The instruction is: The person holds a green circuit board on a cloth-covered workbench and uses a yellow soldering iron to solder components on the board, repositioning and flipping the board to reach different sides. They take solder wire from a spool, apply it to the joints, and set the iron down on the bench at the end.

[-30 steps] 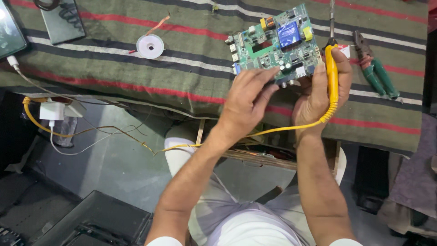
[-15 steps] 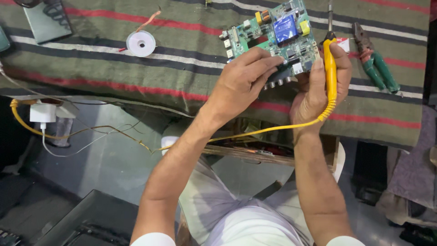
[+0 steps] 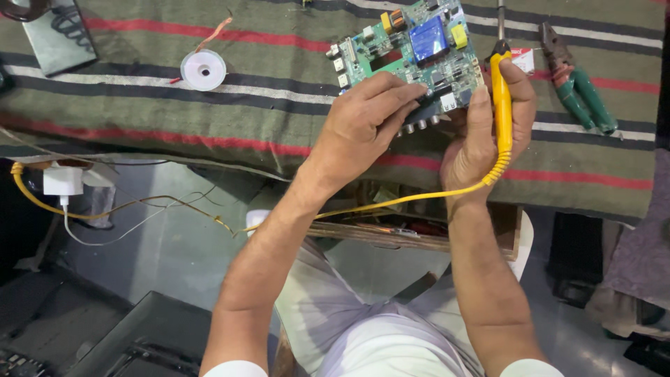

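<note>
The left hand (image 3: 366, 119) lies curled over the near edge of a green circuit board (image 3: 408, 49), its fingers bent and pressed onto the board's lower part, with the thumb side hidden beneath, so the hold is a clasp of the board's edge between fingers and palm. The right hand (image 3: 488, 129) sits just beside it, at the board's right corner, fingers closed around a yellow-handled soldering iron (image 3: 500, 91) that stands nearly upright in the grip; the thumb lies along the handle and the fingertips wrap it from the far side, while the heel of this hand touches the board's edge. The iron's metal shaft pokes up past the fingers, and its yellow cord (image 3: 391, 204) leaves the bottom of the handle and trails away to the left, under the left forearm. The board is tilted and held above a green striped cloth (image 3: 265, 119) that covers the table beyond both hands; a blue block and yellow parts show on the board's far half. Beyond the left hand on the cloth lies a white spool of solder wire (image 3: 203, 69). Just to the right of the right hand rest green-handled pliers (image 3: 576, 84). Well to the left, below the table's edge, hangs a white plug adapter (image 3: 62, 181).
</note>
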